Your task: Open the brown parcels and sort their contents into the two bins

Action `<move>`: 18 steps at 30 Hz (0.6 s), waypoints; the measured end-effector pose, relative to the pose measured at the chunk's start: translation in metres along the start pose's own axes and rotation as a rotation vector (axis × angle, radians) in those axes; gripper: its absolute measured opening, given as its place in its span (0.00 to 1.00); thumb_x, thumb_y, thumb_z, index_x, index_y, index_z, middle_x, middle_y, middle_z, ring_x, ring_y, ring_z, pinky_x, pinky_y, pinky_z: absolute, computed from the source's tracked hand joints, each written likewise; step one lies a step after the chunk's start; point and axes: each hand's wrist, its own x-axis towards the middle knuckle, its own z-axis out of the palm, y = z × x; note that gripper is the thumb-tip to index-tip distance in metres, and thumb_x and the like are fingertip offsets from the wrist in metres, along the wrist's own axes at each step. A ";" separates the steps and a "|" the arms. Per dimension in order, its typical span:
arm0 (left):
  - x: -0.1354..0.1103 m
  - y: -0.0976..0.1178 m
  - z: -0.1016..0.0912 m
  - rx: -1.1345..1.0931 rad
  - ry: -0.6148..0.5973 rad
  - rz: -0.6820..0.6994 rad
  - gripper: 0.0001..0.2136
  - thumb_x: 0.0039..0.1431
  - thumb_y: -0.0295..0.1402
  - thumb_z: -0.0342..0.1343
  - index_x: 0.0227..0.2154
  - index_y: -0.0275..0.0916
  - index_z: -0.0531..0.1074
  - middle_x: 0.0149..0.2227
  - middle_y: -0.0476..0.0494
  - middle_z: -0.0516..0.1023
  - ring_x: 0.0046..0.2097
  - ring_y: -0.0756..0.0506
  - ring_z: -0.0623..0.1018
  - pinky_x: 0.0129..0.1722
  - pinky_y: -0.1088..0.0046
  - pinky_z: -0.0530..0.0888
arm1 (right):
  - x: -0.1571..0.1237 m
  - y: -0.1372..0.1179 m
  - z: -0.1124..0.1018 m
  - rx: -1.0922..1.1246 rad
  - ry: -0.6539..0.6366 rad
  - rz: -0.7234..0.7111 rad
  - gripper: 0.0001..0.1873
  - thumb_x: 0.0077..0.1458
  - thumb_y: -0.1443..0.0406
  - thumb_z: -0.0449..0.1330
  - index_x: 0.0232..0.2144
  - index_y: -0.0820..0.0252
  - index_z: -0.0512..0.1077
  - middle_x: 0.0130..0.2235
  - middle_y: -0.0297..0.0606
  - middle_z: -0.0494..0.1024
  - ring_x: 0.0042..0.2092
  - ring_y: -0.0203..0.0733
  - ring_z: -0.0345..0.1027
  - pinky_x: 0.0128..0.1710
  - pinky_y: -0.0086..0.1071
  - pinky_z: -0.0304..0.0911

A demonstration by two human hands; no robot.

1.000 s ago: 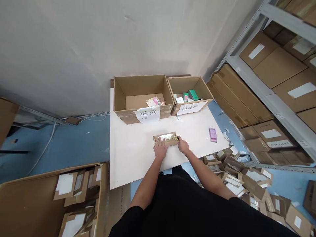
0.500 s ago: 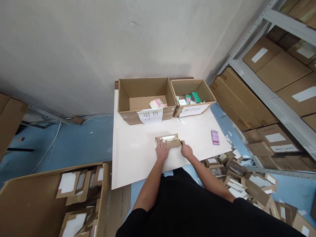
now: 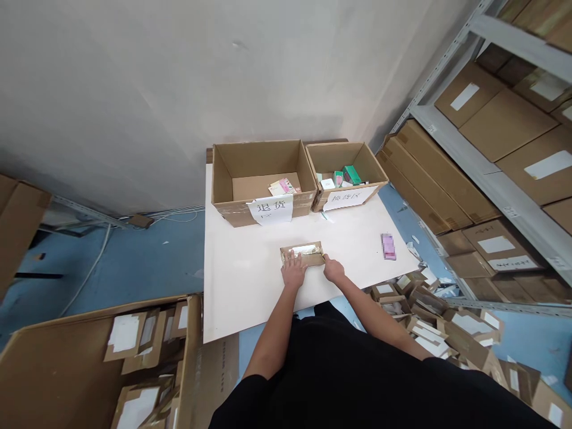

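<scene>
The mailer (image 3: 302,254) is lying flat on the desk (image 3: 250,298) toward the desk's front edge, its long side running across the frame and a shiny foil strip showing along its top face. The left hand (image 3: 294,269) is resting on the mailer's near edge with its fingers (image 3: 292,257) spread, so that grip is wide and flat, closing on nothing. The right hand (image 3: 333,269) is reaching in at the mailer's right end, its fingertips curled against the corner. Whether that grip is pinching something small there, I cannot tell.

Off to the right, a pink pack (image 3: 388,246) is lying by itself near the desk's right edge. Along the back of the desk, two open cartons are standing side by side and touching. The larger carton (image 3: 232,208), at top centre, is holding a few pink and white cards on its floor and is wearing a paper sign (image 3: 270,210) on its front. The smaller carton (image 3: 373,176) is holding green and white boxes and also has a sign (image 3: 350,198).

On the right, a steel shelf (image 3: 487,179) is carrying stacked cartons. Torn mailers (image 3: 429,333) are lying heaped on the blue floor (image 3: 134,262) at lower right, and a big carton (image 3: 53,369) full of them is sitting at lower left.
</scene>
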 end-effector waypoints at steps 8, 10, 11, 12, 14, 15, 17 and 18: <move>0.020 0.002 -0.033 0.032 0.039 0.017 0.37 0.67 0.47 0.50 0.75 0.40 0.54 0.76 0.34 0.53 0.76 0.27 0.49 0.68 0.44 0.62 | -0.014 0.013 0.042 0.558 0.314 0.220 0.31 0.73 0.54 0.47 0.71 0.62 0.51 0.55 0.50 0.80 0.55 0.50 0.77 0.51 0.34 0.68; 0.028 -0.006 -0.043 0.029 0.069 0.060 0.34 0.70 0.44 0.46 0.75 0.38 0.54 0.76 0.35 0.53 0.77 0.30 0.48 0.70 0.47 0.60 | -0.009 0.002 0.059 0.654 0.304 0.284 0.34 0.71 0.50 0.49 0.70 0.61 0.53 0.58 0.50 0.79 0.57 0.49 0.76 0.51 0.34 0.69; 0.030 -0.011 -0.047 0.030 0.055 0.079 0.32 0.71 0.43 0.43 0.75 0.40 0.53 0.77 0.37 0.52 0.77 0.32 0.47 0.70 0.48 0.59 | -0.004 -0.005 0.065 0.679 0.287 0.299 0.35 0.70 0.49 0.50 0.70 0.61 0.53 0.58 0.50 0.78 0.57 0.49 0.76 0.51 0.34 0.70; 0.031 -0.016 -0.049 0.034 0.028 0.090 0.31 0.72 0.42 0.40 0.76 0.42 0.52 0.77 0.40 0.51 0.77 0.33 0.46 0.71 0.47 0.57 | 0.002 -0.013 0.070 0.694 0.270 0.303 0.37 0.69 0.48 0.52 0.70 0.61 0.53 0.58 0.51 0.78 0.56 0.50 0.76 0.50 0.35 0.70; 0.027 -0.025 -0.050 0.050 -0.011 0.076 0.30 0.73 0.41 0.37 0.76 0.46 0.51 0.78 0.43 0.50 0.77 0.35 0.47 0.71 0.46 0.57 | 0.018 -0.027 0.072 0.733 0.264 0.302 0.39 0.67 0.47 0.56 0.70 0.62 0.52 0.58 0.52 0.79 0.56 0.51 0.77 0.50 0.36 0.71; 0.023 -0.028 -0.049 0.062 -0.004 0.052 0.30 0.73 0.40 0.37 0.76 0.45 0.51 0.78 0.43 0.51 0.77 0.34 0.48 0.70 0.46 0.58 | 0.029 -0.033 0.068 0.760 0.275 0.301 0.41 0.65 0.47 0.57 0.70 0.62 0.53 0.58 0.53 0.78 0.56 0.52 0.77 0.51 0.37 0.71; 0.010 -0.030 -0.044 0.081 0.046 -0.025 0.30 0.72 0.39 0.38 0.75 0.40 0.53 0.76 0.35 0.55 0.74 0.31 0.56 0.67 0.46 0.63 | 0.052 -0.044 0.053 0.801 0.296 0.291 0.44 0.63 0.46 0.60 0.70 0.63 0.53 0.60 0.55 0.77 0.58 0.53 0.76 0.53 0.37 0.70; 0.003 -0.030 -0.042 0.081 0.059 -0.067 0.30 0.72 0.38 0.39 0.75 0.37 0.53 0.73 0.30 0.59 0.71 0.30 0.62 0.64 0.48 0.66 | 0.064 -0.049 0.042 0.802 0.290 0.280 0.46 0.61 0.45 0.62 0.70 0.63 0.53 0.60 0.55 0.77 0.58 0.53 0.75 0.53 0.37 0.70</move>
